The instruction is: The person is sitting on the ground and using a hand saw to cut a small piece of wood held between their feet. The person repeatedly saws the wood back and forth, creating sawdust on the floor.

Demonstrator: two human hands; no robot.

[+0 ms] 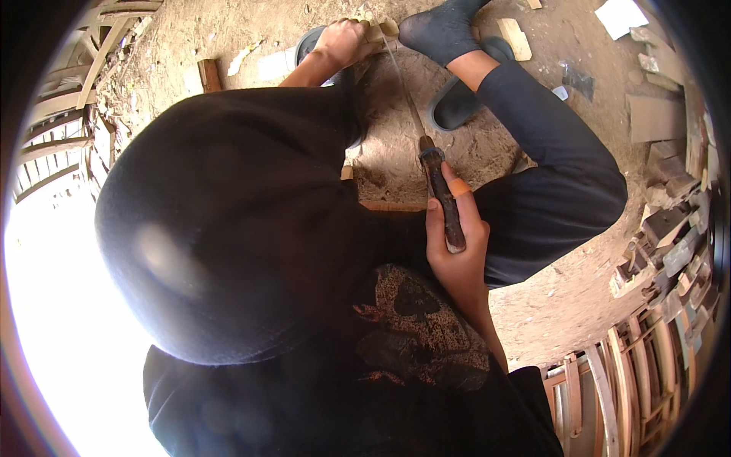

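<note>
Looks steeply down from the person's head through a wide fisheye: close over the black shirt (327, 415) at 6 o'clock, farther from the right hand (466, 236) at 3 o'clock, farthest from the left hand (343, 41) and dirt floor (381, 107) toward 12 o'clock.

Sock (440, 36) cut off above, tip of tool (429, 146) indistinct

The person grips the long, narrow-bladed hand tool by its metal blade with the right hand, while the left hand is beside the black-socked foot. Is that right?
Not quite: the right hand grips the narrow-bladed hand tool by its dark handle, as the head view shows. The left hand is indeed beside the black-socked foot.
</note>
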